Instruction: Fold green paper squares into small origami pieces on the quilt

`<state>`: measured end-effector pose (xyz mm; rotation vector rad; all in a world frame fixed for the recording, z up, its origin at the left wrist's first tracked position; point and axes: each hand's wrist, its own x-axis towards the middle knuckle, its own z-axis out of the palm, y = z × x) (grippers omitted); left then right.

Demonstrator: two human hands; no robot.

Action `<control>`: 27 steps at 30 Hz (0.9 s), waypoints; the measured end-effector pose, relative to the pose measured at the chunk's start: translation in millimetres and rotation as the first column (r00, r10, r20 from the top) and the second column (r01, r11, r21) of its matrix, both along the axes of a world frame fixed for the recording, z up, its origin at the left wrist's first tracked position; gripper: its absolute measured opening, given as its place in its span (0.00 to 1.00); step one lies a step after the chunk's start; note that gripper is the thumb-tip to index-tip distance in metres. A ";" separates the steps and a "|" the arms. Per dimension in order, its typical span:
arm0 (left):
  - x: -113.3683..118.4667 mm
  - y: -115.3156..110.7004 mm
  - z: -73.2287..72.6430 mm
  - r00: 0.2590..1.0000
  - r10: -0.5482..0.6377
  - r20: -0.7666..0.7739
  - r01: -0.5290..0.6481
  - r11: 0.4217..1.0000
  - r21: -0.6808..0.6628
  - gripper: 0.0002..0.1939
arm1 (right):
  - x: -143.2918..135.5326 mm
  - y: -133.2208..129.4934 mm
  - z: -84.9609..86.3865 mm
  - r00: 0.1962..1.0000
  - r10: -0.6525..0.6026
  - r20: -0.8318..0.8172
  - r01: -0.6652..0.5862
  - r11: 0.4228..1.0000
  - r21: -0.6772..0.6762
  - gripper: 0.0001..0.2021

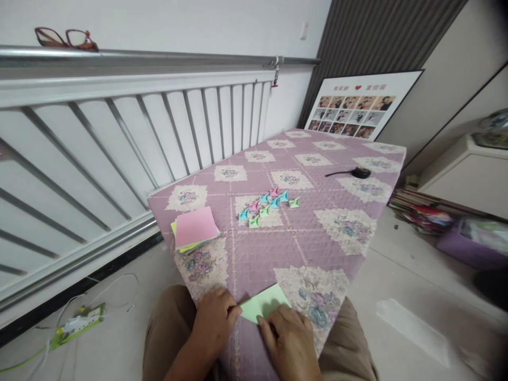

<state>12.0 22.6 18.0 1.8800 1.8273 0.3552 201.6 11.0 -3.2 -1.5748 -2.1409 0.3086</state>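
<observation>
A light green sheet of paper [264, 303] with a straight folded-looking edge lies on the near end of the cloth-covered table. My left hand [216, 315] is closed at its left corner, thumb and forefinger pinching the tip. On the lower right part of the sheet rests my right hand [291, 336], fingers curled and thumb at the near edge; its fingertips are partly hidden. Farther up the table stands a group of small folded paper pieces [264, 210] in pink, blue and green. To their left lies a stack of coloured paper [196, 228], pink on top.
The table has a purple floral cloth [265, 254]. A black object with a strap [360, 172] lies toward its far right. A white radiator [178, 127] runs along the left, with glasses [65, 39] on the pipe above. A power strip [81, 323] lies on the floor.
</observation>
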 end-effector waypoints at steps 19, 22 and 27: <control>2.7 18.8 14.3 0.972 -0.109 -0.210 0.081 0.987 -0.136 0.09 | -4.1 6.2 -0.3 0.999 -0.049 -0.007 0.050 0.998 0.043 0.12; 2.8 20.1 14.5 0.968 -0.110 -0.225 0.083 0.988 -0.128 0.09 | -3.7 6.7 -2.1 0.999 -0.047 0.000 0.047 0.999 0.027 0.12; 2.5 21.4 14.0 0.964 -0.122 -0.235 0.090 0.986 -0.142 0.10 | -3.1 6.6 -3.9 0.999 -0.047 0.010 0.047 0.999 0.013 0.11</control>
